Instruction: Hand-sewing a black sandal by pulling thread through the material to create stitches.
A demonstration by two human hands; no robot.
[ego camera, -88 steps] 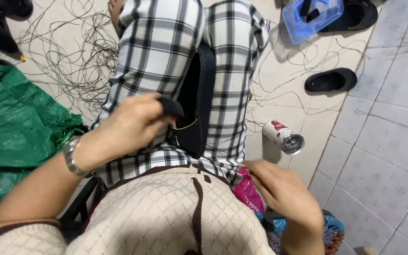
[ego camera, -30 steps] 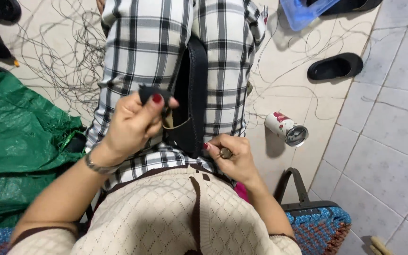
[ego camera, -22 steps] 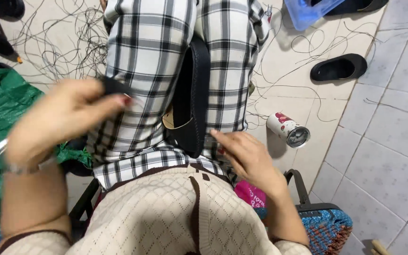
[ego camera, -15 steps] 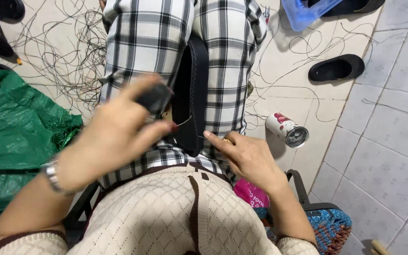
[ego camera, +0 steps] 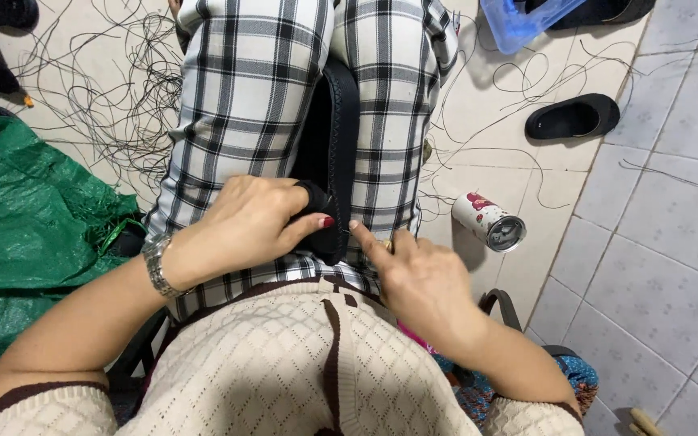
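Head view: left hand [ego camera: 248, 222] grips curved black stitched sole [ego camera: 333, 153].

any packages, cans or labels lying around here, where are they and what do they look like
Can: on its side on the floor tiles right of the person's knees; a cylinder, white with red markings, dark open end.
Plastic container: top edge by a black shoe; clear blue, boxy, partly cut off.
Green sack: floor at left; woven, crumpled.
No signs or screens.

A shoe upper [ego camera: 331, 153] lies between the thighs on the lap; left hand [ego camera: 248, 220] rests on its near end; right hand [ego camera: 418, 278] just beside; tarp [ego camera: 30, 234] left; can [ego camera: 488, 220] and slipper [ego camera: 573, 116] right.
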